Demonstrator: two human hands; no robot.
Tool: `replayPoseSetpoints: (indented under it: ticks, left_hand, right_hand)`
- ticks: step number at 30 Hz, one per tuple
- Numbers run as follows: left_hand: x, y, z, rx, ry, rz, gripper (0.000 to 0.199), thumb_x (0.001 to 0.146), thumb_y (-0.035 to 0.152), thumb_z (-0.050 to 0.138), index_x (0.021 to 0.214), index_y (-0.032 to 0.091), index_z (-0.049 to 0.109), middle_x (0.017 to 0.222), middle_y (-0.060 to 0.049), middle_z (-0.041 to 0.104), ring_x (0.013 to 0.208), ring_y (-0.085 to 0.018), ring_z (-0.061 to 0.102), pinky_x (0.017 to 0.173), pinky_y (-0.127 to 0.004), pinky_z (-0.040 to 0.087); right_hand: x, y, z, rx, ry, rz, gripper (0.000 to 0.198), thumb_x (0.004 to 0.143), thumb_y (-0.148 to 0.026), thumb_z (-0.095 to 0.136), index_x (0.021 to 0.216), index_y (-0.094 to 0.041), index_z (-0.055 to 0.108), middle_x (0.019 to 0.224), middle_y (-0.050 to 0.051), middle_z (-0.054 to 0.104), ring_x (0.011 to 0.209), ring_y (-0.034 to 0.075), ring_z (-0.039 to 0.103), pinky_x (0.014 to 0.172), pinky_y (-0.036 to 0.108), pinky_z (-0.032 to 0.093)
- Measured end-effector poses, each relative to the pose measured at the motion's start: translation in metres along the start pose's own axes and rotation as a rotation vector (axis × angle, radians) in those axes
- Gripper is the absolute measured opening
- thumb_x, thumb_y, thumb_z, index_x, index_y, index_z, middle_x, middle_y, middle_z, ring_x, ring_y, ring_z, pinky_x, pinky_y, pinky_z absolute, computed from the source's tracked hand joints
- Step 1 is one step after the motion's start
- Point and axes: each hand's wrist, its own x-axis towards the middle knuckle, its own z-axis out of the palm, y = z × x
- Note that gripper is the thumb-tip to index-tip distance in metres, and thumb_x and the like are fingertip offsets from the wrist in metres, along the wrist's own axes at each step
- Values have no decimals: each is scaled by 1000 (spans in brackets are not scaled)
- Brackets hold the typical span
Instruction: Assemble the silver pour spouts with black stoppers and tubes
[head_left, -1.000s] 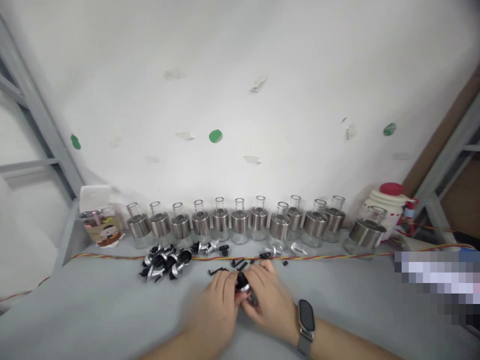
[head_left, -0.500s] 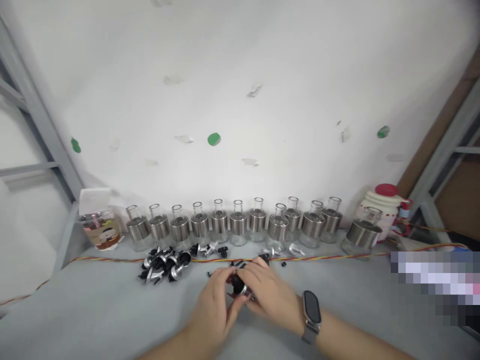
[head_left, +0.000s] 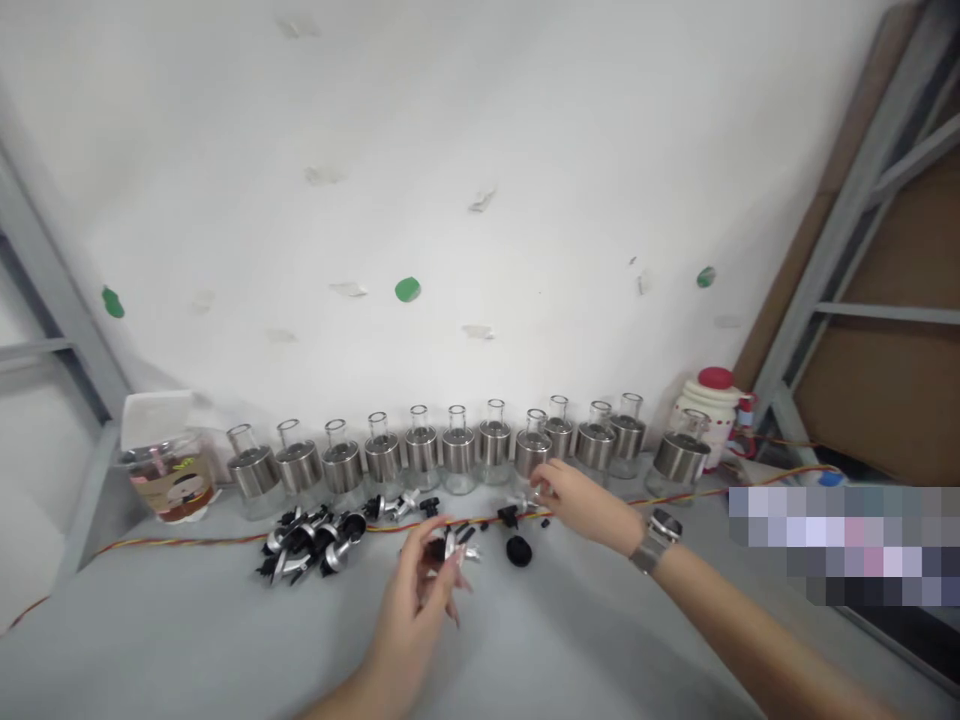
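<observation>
My left hand (head_left: pixel 411 598) is curled round a bottle pourer (head_left: pixel 452 545) with silver and black parts, its thumb and forefinger on either side. My right hand (head_left: pixel 589 503) bends its fingers down at the row of bottles, by a small silver spout (head_left: pixel 520 503); what its fingertips grip is hidden. Between the hands a round black cap (head_left: pixel 518 551) lies on the table, just below a black stopper (head_left: pixel 508 516). To the left is a pile of silver and black pourers (head_left: pixel 311 540).
Several glass bottles (head_left: pixel 457 450) with steel sleeves line the wall. A twisted red-yellow wire (head_left: pixel 225 542) crosses the grey table (head_left: pixel 247 650). A clear tub (head_left: pixel 171 480) stands at the left end, a cream jug with red lid (head_left: pixel 709 405) at the right.
My hands have parted. The right hand has moved away to the right and forward to the bottles; the left stays low with the pourer. The round black cap now lies on the table.
</observation>
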Motion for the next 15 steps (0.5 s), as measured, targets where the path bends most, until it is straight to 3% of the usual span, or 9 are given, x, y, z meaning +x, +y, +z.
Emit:
replayPoseSetpoints:
  ticks: [3, 6, 9, 15]
  left_hand:
    - [-2, 0, 9, -250, -157, -367, 41, 73, 50, 51, 96, 16, 50, 60, 1, 53, 45, -12, 52, 36, -20, 37]
    - [-7, -5, 15, -389, -181, -629, 37, 72, 51, 51, 77, 14, 53, 50, 2, 51, 38, -9, 48, 36, -19, 34]
    - [-10, -9, 16, -500, -181, -702, 33, 74, 46, 52, 68, 13, 53, 52, 0, 54, 39, -9, 50, 39, -19, 35]
    - [-9, -8, 12, -576, -174, -688, 25, 76, 38, 51, 76, 13, 55, 57, -1, 58, 44, -10, 52, 45, -20, 36]
  right_hand:
    - [-12, 20, 10, -68, 63, 50, 13, 73, -13, 52, 85, -16, 55, 87, 7, 49, 74, 18, 51, 71, 32, 41]
    - [-22, 28, 24, -109, 127, 65, 20, 71, -15, 57, 90, -17, 52, 93, 7, 47, 90, 22, 47, 80, 33, 37]
    - [-22, 30, 34, -115, 145, 79, 16, 70, -16, 59, 84, -17, 52, 90, 6, 48, 88, 21, 48, 79, 32, 38]
    - [-18, 32, 51, -52, 178, 115, 6, 73, -16, 54, 70, -18, 49, 78, 4, 52, 77, 19, 50, 74, 31, 39]
